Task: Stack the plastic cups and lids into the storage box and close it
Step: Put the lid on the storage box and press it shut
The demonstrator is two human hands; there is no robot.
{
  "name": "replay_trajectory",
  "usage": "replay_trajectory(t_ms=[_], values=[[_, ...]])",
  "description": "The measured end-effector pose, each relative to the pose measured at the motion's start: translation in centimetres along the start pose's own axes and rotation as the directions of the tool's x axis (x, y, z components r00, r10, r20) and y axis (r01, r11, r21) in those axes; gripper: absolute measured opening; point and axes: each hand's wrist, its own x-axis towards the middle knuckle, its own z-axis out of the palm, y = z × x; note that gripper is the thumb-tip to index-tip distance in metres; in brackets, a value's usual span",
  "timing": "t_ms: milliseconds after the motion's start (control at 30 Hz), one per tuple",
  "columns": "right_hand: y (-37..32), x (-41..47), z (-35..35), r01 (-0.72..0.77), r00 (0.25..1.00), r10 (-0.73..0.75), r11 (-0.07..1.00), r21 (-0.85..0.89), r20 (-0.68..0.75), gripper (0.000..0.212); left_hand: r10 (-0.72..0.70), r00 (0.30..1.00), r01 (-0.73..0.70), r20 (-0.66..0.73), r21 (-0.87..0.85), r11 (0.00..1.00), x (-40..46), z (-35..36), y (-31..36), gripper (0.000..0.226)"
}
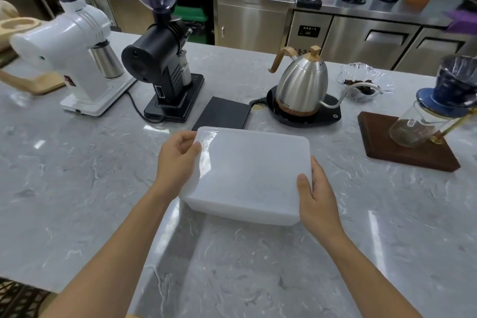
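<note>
Translucent white plastic makes up the storage box, which is sitting lid-on in the middle of the grey marbled worktop. The left hand is gripping the box's far left corner, thumb lying on the lid and fingers curling round the edge. The right hand is clasping the near right corner, thumb pressing on the lid, its fingers lying along the side. Both grips are clamped on the box, which is lying between them; its contents cannot be made out through the frosted walls.

On the steel kettle lettering is showing near the base, only partly readable as "wista".

Just behind the box a flat black scale is lying, nearly touching its far edge. Further back a black grinder and a white grinder are standing to the left. To the right a glass server is resting on a dark wooden board.
</note>
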Motion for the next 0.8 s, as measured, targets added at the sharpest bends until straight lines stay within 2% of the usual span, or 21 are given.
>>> replay_trajectory(t_ms=[500, 800], values=[[3.4, -3.5, -9.6, -0.023, 0.992, 0.026, 0.999, 0.022, -0.123, 0.039, -0.022, 0.998, 0.025, 0.063, -0.038, 0.999, -5.9, 8.5, -0.3, 0.025], [5.2, -4.7, -15.3, -0.106, 0.933, 0.146, 0.985, 0.138, -0.328, 0.039, -0.076, 0.986, 0.087, 0.151, -0.064, 0.994, -8.9, 15.1, 0.9, 0.027]])
